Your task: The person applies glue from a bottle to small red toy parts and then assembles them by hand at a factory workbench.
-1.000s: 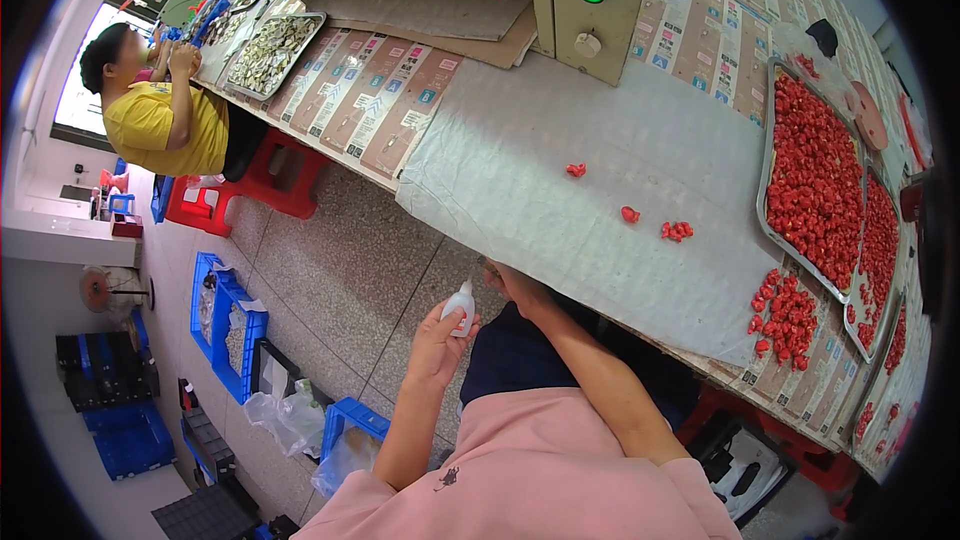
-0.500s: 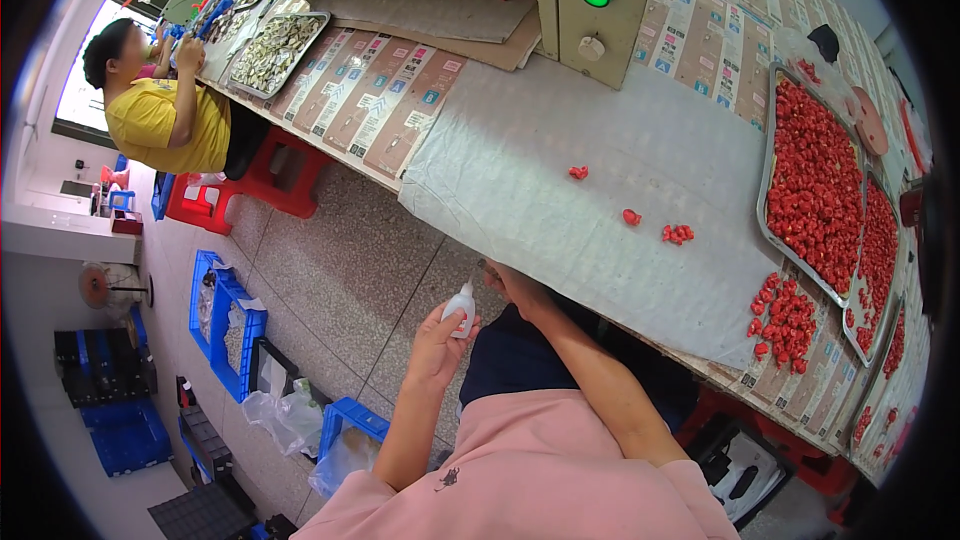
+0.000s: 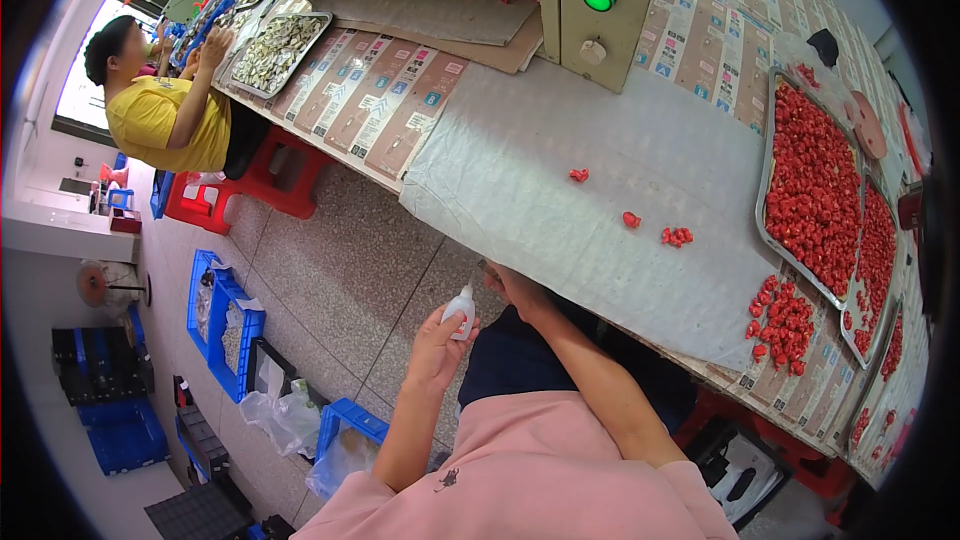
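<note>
My left hand [image 3: 431, 348] is wrapped round a small white squeeze bottle [image 3: 459, 316] with a narrow tip, which points up. Close to that tip, my right hand [image 3: 512, 290] is closed just below the table's front edge. Its fingertips seem to pinch something small and dark, too tiny to name. Above my hands, a few loose red pieces [image 3: 631, 220] lie on a pale grey sheet [image 3: 540, 170]. A heap of similar small red pieces [image 3: 783, 325] sits to the right on the patterned table.
Metal trays full of red pieces [image 3: 812, 180] stand at the right. A beige machine housing [image 3: 600, 45] with a lit green button is at the back. On the left, a person in yellow [image 3: 165, 120] sits beside a tray of pale pieces [image 3: 280, 52]. Blue crates [image 3: 225, 325] stand on the floor.
My hands and the bottle have stayed almost in place. At the far left, the co-worker's raised hand has shifted slightly to the right.
</note>
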Motion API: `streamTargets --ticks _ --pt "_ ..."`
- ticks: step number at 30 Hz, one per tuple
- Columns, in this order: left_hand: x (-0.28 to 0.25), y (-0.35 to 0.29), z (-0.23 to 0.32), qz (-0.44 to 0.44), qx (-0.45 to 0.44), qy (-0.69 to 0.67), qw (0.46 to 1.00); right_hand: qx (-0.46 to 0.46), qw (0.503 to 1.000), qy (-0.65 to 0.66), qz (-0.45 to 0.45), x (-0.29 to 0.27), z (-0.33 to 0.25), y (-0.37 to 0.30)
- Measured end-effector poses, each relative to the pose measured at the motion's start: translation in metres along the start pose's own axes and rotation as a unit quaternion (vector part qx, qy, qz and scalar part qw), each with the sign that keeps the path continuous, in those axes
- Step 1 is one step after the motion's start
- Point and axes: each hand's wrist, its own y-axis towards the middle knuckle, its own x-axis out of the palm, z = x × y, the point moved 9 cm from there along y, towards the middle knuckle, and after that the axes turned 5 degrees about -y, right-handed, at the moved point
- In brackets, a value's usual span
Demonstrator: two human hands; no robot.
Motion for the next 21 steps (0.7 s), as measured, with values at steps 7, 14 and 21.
streamTargets --ticks 7,14,21 --pt "-0.0057 0.0026 -0.0018 -0.002 -0.003 0.002 1.000 -0.003 1.000 0.010 0.007 0.0001 0.0003 0.0003" --pt "-0.0023 0.0012 0.0001 -0.001 -0.002 0.003 1.000 0.000 1.000 -0.012 0.012 -0.0001 -0.0016 -0.0006" --pt "-0.0045 0.0012 -0.0002 0.000 -0.002 0.002 1.000 -0.014 0.999 -0.043 0.014 0.0012 -0.0088 -0.0034"
